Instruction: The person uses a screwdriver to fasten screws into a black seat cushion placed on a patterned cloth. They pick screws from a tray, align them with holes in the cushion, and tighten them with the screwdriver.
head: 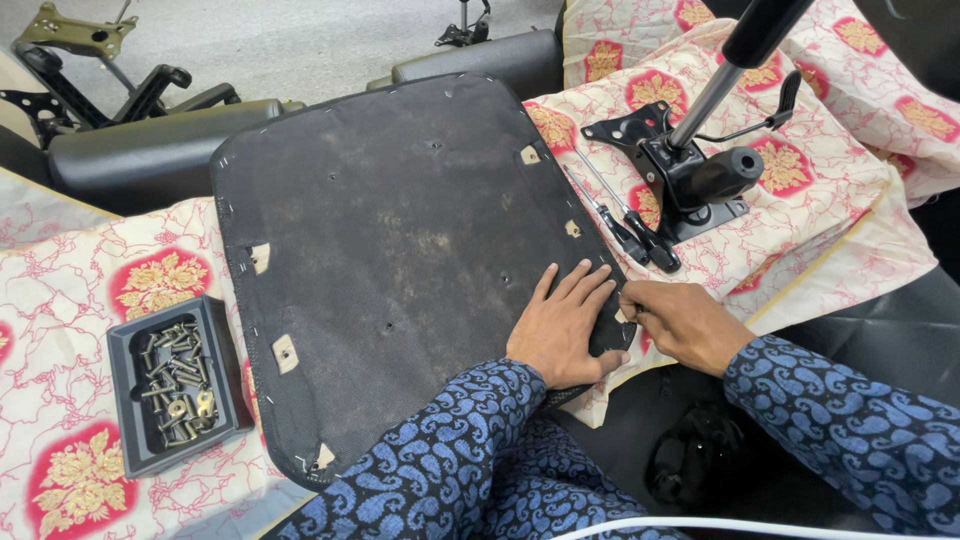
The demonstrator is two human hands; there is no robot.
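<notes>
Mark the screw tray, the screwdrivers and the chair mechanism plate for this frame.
Screw tray (128,400): head view, on its bare dark floor near the left wall.
Screwdrivers (632,238): head view, on the black handles lying on the patterned cloth.
Chair mechanism plate (700,180): head view, on its black body below the gas cylinder.

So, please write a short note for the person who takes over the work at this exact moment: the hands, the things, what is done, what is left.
Left hand: flat on the dark seat panel, fingers spread, near its right corner.
Right hand: fingers pinched at the panel's right edge, beside a small tan tab; what it grips is too small to tell.
Things: the panel lies underside up on the patterned cloth. A tray of screws sits at the left. Two screwdrivers and the black chair mechanism lie at the right.
Done: nothing is mounted on the panel yet.
Left: the mechanism is apart from the panel; the screws are in the tray.
</notes>
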